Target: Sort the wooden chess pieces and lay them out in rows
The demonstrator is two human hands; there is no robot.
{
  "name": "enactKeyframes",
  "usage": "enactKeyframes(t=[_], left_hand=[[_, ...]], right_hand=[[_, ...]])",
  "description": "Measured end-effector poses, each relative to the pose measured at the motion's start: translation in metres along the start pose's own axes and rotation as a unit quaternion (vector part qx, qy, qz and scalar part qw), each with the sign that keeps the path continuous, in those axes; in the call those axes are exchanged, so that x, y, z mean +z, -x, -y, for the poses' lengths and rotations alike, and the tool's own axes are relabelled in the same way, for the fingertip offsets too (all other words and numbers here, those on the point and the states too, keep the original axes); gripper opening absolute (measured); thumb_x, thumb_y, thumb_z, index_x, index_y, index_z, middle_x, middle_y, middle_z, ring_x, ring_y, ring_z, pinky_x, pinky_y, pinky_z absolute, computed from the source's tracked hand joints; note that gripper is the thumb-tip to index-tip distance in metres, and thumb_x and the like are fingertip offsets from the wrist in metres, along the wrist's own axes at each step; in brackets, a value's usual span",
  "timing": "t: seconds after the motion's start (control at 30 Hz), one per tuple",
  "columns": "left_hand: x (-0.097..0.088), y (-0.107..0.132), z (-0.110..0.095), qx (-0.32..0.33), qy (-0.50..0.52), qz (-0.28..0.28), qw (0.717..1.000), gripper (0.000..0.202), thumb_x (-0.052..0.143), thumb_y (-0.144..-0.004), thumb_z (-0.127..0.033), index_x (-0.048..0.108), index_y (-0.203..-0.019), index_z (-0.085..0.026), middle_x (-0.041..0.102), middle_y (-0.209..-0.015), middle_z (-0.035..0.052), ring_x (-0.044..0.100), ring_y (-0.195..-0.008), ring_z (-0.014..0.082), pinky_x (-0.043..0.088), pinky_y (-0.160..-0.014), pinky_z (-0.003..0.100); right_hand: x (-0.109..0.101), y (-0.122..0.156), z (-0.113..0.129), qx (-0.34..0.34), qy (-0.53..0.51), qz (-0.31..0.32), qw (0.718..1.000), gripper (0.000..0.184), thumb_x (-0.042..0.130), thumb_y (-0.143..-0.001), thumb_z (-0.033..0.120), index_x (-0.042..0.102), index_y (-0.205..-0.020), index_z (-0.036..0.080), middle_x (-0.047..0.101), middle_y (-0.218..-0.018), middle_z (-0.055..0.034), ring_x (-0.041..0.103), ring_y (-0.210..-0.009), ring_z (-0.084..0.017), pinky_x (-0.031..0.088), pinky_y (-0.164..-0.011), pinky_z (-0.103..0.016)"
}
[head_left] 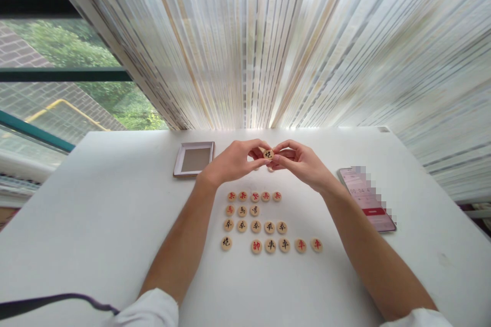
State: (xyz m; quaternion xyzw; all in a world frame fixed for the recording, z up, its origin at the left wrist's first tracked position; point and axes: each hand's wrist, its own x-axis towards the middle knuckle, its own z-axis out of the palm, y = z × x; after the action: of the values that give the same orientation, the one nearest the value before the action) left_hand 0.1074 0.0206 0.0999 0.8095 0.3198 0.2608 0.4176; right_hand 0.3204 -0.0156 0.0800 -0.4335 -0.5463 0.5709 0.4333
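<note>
Between my fingertips, above the far part of the table, is a round wooden xiangqi piece [268,155] with a black character facing up. My left hand [241,159] pinches it from the left, and my right hand [301,162] grips its right side. Below my fingers, parts of other pale pieces show, mostly hidden. Nearer to me lie rows of pieces: red ones [255,197] farthest, then a red piece [229,210] beside two black ones [242,211], then black ones [255,226]. The nearest row has a lone black piece [226,243], a gap, then red and black pieces [270,246].
A shallow open box or lid [175,168] lies left of my left hand. A phone [370,204] showing a timer rests to the right of my right forearm. The white table [95,204] meets striped curtains [245,61] at its far edge, with a window at left.
</note>
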Motion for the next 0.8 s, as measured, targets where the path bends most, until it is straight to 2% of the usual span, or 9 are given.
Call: enactKeyframes(t=[0.2,0.37,0.53,0.8], left_hand=[[-0.001,0.001,0.0,0.0,0.011,0.011,1.0,0.03,0.062,-0.094,-0.037,0.066,-0.118,-0.022,0.075,-0.1,0.0045,0.071,-0.089,0.0181,0.058,-0.085,0.033],[-0.004,0.002,-0.004,-0.025,0.021,0.024,0.999,0.03,0.054,-0.097,-0.035,0.062,-0.122,-0.02,0.073,-0.093,0.0046,0.069,-0.081,0.0162,0.057,-0.072,0.029],[-0.003,0.002,-0.007,-0.036,0.037,0.009,0.999,0.026,0.057,-0.096,-0.037,0.059,-0.115,-0.02,0.071,-0.087,0.0032,0.069,-0.078,0.0156,0.053,-0.061,0.024],[-0.001,0.0,-0.003,-0.015,0.059,-0.005,0.998,0.021,0.061,-0.094,-0.036,0.057,-0.105,-0.019,0.07,-0.082,0.0019,0.068,-0.076,0.0144,0.053,-0.064,0.025]], right_hand=[[-0.001,-0.001,-0.002,-0.02,0.004,0.0,1.0,0.037,0.08,-0.079,0.045,0.062,-0.099,0.02,0.078,-0.086,-0.0066,0.076,-0.082,-0.025,0.061,-0.079,-0.044],[0.001,0.001,-0.001,-0.044,0.007,0.003,0.999,0.034,0.078,-0.082,0.042,0.063,-0.105,0.021,0.078,-0.097,-0.0084,0.076,-0.083,-0.024,0.062,-0.08,-0.044],[0.004,0.003,0.0,-0.072,0.013,-0.007,0.997,0.028,0.075,-0.086,0.04,0.066,-0.106,0.023,0.078,-0.1,-0.0071,0.076,-0.087,-0.023,0.063,-0.082,-0.042],[0.014,0.011,0.004,-0.132,0.093,-0.015,0.987,0.027,0.072,-0.089,0.033,0.067,-0.114,0.024,0.076,-0.102,-0.0052,0.074,-0.092,-0.021,0.063,-0.085,-0.037]])
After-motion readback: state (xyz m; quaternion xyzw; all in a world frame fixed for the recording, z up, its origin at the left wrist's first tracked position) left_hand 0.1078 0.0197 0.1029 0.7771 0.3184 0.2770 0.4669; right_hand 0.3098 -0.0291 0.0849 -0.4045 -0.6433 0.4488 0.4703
